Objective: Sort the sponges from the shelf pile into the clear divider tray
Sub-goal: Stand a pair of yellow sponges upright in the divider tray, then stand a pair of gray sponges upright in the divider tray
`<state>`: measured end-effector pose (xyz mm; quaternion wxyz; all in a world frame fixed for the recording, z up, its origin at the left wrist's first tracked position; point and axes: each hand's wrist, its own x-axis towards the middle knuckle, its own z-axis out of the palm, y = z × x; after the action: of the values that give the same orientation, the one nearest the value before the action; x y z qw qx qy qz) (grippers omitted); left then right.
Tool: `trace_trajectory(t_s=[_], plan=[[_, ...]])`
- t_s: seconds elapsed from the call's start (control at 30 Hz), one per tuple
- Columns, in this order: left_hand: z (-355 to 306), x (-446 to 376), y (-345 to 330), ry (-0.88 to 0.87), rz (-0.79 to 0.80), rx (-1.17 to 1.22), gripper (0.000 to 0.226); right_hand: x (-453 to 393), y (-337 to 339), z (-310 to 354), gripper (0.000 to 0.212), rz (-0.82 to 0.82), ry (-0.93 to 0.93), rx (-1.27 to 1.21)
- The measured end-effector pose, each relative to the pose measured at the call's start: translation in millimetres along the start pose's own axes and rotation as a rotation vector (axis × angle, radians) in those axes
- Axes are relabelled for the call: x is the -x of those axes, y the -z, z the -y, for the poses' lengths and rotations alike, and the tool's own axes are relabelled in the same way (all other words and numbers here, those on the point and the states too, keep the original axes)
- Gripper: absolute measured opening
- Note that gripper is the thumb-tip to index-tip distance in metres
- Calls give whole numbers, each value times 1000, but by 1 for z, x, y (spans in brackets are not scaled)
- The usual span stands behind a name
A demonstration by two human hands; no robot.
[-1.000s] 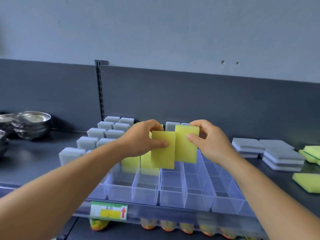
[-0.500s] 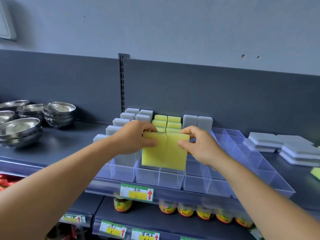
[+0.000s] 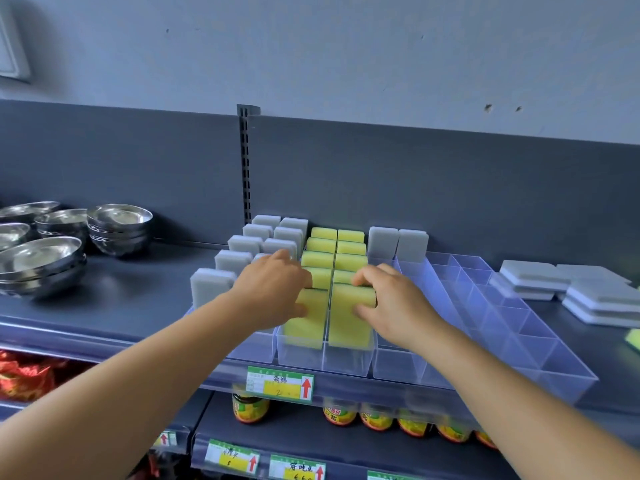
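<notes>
The clear divider tray (image 3: 540, 348) lies on the dark shelf. Its left rows hold upright grey sponges (image 3: 211, 287); its two middle rows hold upright yellow sponges (image 3: 323, 233). My left hand (image 3: 273, 289) grips a yellow sponge (image 3: 306, 327) standing in a front compartment. My right hand (image 3: 388, 303) grips a second yellow sponge (image 3: 349, 323) in the compartment beside it. Two more grey sponges (image 3: 396, 244) stand at the back of the rows to the right. The pile of flat grey sponges (image 3: 568, 285) lies on the shelf right of the tray.
Stacked steel bowls (image 3: 45, 261) sit on the shelf at the left. The tray's right rows (image 3: 485, 306) hold nothing. A green-yellow sponge edge (image 3: 633, 337) shows at the far right. Jars (image 3: 249, 408) and price labels (image 3: 280, 382) line the shelf below.
Both hands have lowered the two yellow sponges from above the tray down into the two front middle compartments. The view has shifted, showing more of the bowls and lower shelf.
</notes>
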<state>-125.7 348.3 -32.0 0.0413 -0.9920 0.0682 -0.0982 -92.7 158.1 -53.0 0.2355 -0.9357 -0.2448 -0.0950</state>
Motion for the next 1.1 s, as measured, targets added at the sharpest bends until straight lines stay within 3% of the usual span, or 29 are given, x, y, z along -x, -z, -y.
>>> trace_trajectory(t_s=[0.2, 0.37, 0.6, 1.1], plan=[[-2, -1, -1, 1, 49, -22, 49, 4, -3, 0, 34, 65, 5, 51], [-6, -2, 3, -29, 60, -31, 61, 6, 6, 2, 55, 97, -3, 27], [-39, -11, 19, -149, -44, 13, 67, 17, 34, -15, 78, 76, -36, 102], [-199, -122, 12, -330, -43, 103, 55, 40, 114, -174, 70, 33, -243, 193]])
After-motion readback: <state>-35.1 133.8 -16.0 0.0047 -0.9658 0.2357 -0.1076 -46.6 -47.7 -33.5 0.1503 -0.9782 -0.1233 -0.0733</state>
